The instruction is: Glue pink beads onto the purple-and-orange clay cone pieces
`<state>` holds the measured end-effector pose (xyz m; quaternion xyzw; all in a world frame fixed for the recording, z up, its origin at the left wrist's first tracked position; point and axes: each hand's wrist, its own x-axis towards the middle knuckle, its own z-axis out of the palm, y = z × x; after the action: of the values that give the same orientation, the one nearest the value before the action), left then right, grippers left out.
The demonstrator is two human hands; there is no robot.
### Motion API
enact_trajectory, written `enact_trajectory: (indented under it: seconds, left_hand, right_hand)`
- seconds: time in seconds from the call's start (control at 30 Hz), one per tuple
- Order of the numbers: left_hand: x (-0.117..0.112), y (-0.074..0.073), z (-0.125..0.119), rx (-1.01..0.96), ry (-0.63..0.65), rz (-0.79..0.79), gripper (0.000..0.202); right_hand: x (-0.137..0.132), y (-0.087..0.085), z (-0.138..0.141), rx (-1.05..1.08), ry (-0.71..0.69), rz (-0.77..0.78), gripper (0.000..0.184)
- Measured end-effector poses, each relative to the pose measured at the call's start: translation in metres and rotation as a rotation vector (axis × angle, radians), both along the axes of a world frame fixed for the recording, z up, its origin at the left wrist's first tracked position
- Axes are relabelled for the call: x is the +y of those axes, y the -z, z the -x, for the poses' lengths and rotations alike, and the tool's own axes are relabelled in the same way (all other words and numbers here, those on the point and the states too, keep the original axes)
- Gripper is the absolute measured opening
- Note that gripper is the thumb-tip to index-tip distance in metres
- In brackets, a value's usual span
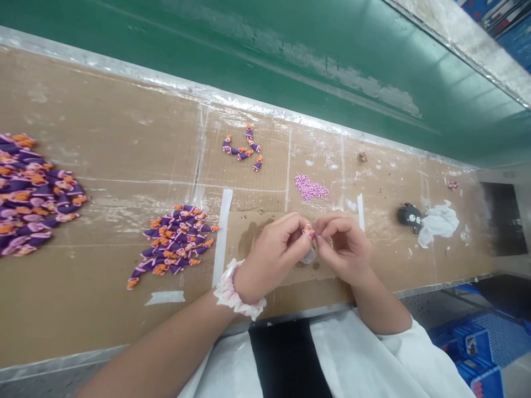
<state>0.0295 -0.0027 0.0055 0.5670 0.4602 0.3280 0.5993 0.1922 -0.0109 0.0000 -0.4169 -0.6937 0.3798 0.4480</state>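
My left hand [271,257] and my right hand [342,246] meet over the brown worktable [108,309], fingertips pinched together on one small purple and orange figure [307,229]. A small clear round dish [309,256] lies just below the fingers. A pink-white scrunchie [234,296] sits on my left wrist. A pile of the same purple and orange figures [176,243] lies left of my hands, and a small heap of tiny pink pieces [310,188] lies just beyond them.
A bigger pile of figures [31,193] lies at the far left, and a few loose figures [244,148] near the back edge. A black toy-like thing [410,215] and crumpled white cloth [437,221] lie at right. Blue crates [468,342] stand below the table's right end.
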Motion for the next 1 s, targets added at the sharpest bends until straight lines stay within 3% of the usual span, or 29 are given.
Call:
enact_trajectory:
  seconds: [0.4, 0.67, 0.77, 0.9, 1.0]
  left_hand:
    - [0.001, -0.002, 0.001, 0.026, 0.031, -0.027, 0.018]
    - [0.002, -0.003, 0.002, 0.066, 0.041, -0.149, 0.022]
    - [0.005, -0.004, 0.006, 0.022, -0.024, -0.111, 0.02]
    - [0.009, -0.005, 0.012, -0.075, -0.237, 0.066, 0.018]
    - [0.01, -0.004, 0.013, -0.145, -0.293, 0.157, 0.02]
  right_hand:
    - [0.002, -0.004, -0.002, -0.005, -0.034, 0.015, 0.023]
    - [0.0, -0.005, -0.002, 0.047, -0.033, 0.1, 0.024]
    - [0.0, -0.01, -0.007, 0.081, -0.027, 0.135, 0.024]
    - [0.001, -0.022, -0.016, -0.186, -0.144, 0.11, 0.024]
    - [0.0, -0.029, -0.02, -0.48, -0.267, 0.082, 0.023]
